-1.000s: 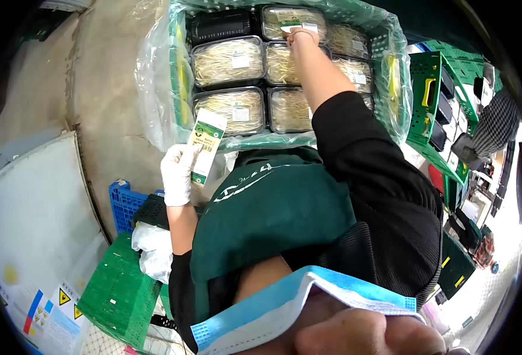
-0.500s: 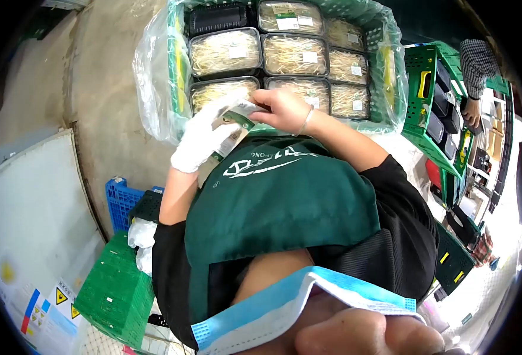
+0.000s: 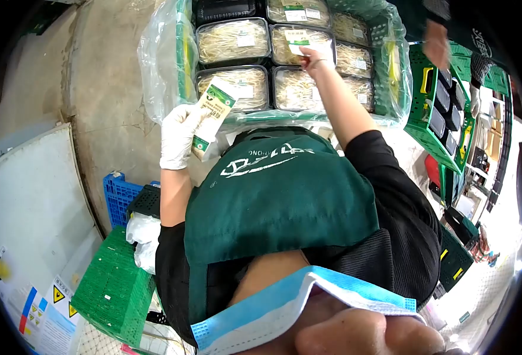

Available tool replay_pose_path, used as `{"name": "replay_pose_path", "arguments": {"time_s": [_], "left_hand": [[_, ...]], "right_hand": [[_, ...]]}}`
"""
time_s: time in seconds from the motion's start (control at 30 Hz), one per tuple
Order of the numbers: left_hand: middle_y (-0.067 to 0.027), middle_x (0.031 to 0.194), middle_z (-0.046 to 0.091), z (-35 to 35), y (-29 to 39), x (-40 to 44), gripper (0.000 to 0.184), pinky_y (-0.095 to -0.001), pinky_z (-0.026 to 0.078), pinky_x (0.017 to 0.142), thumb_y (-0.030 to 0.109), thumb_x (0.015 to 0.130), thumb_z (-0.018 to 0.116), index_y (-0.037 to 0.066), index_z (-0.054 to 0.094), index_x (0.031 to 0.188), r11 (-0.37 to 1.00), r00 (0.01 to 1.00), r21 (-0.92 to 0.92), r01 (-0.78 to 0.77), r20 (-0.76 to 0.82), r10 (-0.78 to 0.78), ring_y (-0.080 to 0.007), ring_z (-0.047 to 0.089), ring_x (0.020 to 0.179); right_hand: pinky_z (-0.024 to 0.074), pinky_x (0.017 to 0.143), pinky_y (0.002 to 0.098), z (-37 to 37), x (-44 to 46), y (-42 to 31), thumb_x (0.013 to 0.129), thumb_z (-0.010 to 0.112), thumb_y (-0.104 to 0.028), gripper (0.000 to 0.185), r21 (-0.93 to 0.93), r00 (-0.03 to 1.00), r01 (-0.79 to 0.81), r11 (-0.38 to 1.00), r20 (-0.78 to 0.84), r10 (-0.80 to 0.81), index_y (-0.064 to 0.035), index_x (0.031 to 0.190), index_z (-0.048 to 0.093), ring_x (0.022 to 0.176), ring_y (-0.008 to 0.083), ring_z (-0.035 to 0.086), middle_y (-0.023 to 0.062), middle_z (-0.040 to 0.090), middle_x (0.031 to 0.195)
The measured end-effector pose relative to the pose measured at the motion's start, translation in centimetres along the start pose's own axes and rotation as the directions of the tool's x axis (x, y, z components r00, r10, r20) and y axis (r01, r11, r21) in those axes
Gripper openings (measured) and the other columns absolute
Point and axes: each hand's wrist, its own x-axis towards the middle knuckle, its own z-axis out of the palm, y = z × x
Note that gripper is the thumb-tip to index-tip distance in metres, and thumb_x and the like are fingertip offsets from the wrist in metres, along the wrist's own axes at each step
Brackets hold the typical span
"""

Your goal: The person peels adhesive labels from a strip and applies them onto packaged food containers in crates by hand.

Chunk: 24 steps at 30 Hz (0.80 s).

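Note:
My left hand [image 3: 181, 133], in a white glove, grips a strip of green and cream paper labels [image 3: 219, 105] left of my apron, in front of the crate. My right hand [image 3: 315, 64] is bare and reaches over the crate. Its fingers pinch the near end of a single green and white label [image 3: 298, 39], which lies over the clear lid of the middle bean sprout tray [image 3: 280, 54]. Whether that label is stuck down, I cannot tell. Nearer to me sits another bean sprout tray [image 3: 290, 89], and a further bean sprout tray [image 3: 232, 41] is to the left.
A green crate [image 3: 185, 53] lined with clear plastic holds the trays. At right, another green crate [image 3: 417, 94] contains black trays [image 3: 438, 112]; a co-worker's blurred hand [image 3: 437, 46] is beside it. Green crate [image 3: 110, 284] and blue crate [image 3: 119, 198] stand at lower left.
My hands have separated. My right hand has moved forward with a label onto the middle tray; my left hand keeps the strip and has tilted it upright. A co-worker's hand has appeared at upper right.

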Motion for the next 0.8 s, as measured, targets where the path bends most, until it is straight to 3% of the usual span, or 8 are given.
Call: {"name": "replay_pose_path", "arguments": {"time_s": [0.13,0.23,0.37,0.43,0.5,0.6,0.7,0.8], "left_hand": [[-0.0047,0.075,0.059,-0.9,-2.0,-0.2,0.012,-0.0194,0.044,0.054,0.006,0.077,0.056,-0.003,0.056,0.085,0.999,0.999,0.032,-0.043,0.006,0.043,-0.0065,0.053,0.061],[-0.0047,0.079,0.058,-1.1,-1.9,-0.6,0.013,-0.0193,0.044,0.058,0.006,0.077,0.055,-0.002,0.055,0.087,0.994,0.995,-0.061,-0.095,0.031,0.097,-0.0067,0.053,0.066],[-0.0073,0.083,0.058,0.4,-1.6,0.1,0.021,-0.0207,0.045,0.064,0.003,0.074,0.057,-0.003,0.053,0.094,0.959,0.955,-0.071,-0.274,0.099,0.280,-0.0099,0.055,0.070],[-0.0078,0.088,0.058,0.5,-1.2,0.1,0.025,-0.0219,0.044,0.068,0.001,0.074,0.056,-0.003,0.052,0.098,0.970,0.965,0.181,-0.159,0.236,0.115,-0.0109,0.055,0.077],[-0.0072,0.088,0.058,1.5,-0.3,-0.2,0.026,-0.0227,0.044,0.068,0.000,0.073,0.055,-0.002,0.053,0.099,0.961,0.937,0.148,-0.235,0.298,0.183,-0.0109,0.054,0.078],[-0.0044,0.085,0.058,3.7,0.0,-0.5,0.027,-0.0236,0.042,0.068,0.002,0.073,0.055,0.000,0.054,0.100,0.972,0.870,-0.003,-0.237,0.445,0.213,-0.0098,0.052,0.076],[-0.0045,0.070,0.056,5.0,-0.1,-0.3,0.013,-0.0238,0.040,0.057,0.010,0.071,0.060,0.001,0.060,0.080,0.745,0.894,0.550,-0.377,0.427,0.136,-0.0096,0.049,0.062],[-0.0068,0.065,0.057,5.2,0.9,-0.8,0.025,-0.0279,0.044,0.057,0.025,0.071,0.060,0.001,0.060,0.075,0.725,0.855,0.533,-0.437,0.496,0.151,-0.0195,0.055,0.058]], "right_hand": [[0.0333,0.032,0.0209,0.7,-1.4,-1.2,0.070,0.066,-0.020,0.021,-0.436,0.995,-0.104,0.894,-0.051,0.091,-0.0079,0.062,0.051,0.038,0.0120,0.045,0.0037,0.053,0.053],[0.0357,0.035,0.0226,-0.1,-4.9,-4.2,0.069,0.065,-0.034,0.031,-0.983,0.985,0.016,0.181,0.047,0.168,-0.0043,0.064,0.056,0.041,0.0110,0.051,0.0056,0.056,0.055],[0.0411,0.051,0.0217,2.9,-18.0,-2.9,0.071,0.065,-0.032,0.034,-0.433,0.662,0.457,0.777,0.749,0.029,-0.0014,0.084,0.057,0.058,0.0103,0.053,0.0036,0.058,0.069],[0.0393,0.053,0.0241,3.2,-21.3,-1.2,0.072,0.063,-0.028,0.027,-0.263,0.374,0.849,0.459,0.912,-0.169,-0.0030,0.077,0.055,0.057,0.0122,0.049,0.0042,0.054,0.061],[0.0371,0.050,0.0287,3.5,-24.9,-2.5,0.073,0.062,-0.022,0.024,-0.411,0.413,0.911,0.047,0.905,-0.098,-0.0023,0.071,0.049,0.053,0.0172,0.046,0.0081,0.047,0.056],[0.0405,0.055,0.0323,2.5,-25.3,-1.1,0.069,0.063,-0.019,0.022,-0.454,0.459,0.888,0.067,0.884,-0.091,-0.0025,0.071,0.049,0.061,0.0243,0.053,0.0128,0.053,0.065],[0.0440,0.060,0.0329,1.9,-25.8,-1.8,0.068,0.063,-0.018,0.019,-0.499,0.498,0.866,0.021,0.861,-0.100,-0.0040,0.075,0.052,0.068,0.0252,0.058,0.0138,0.057,0.070],[0.0454,0.062,0.0343,1.1,-25.3,-2.4,0.067,0.063,-0.017,0.016,-0.598,0.595,0.786,-0.156,0.800,-0.076,-0.0067,0.077,0.055,0.069,0.0266,0.059,0.0131,0.058,0.068]]}}
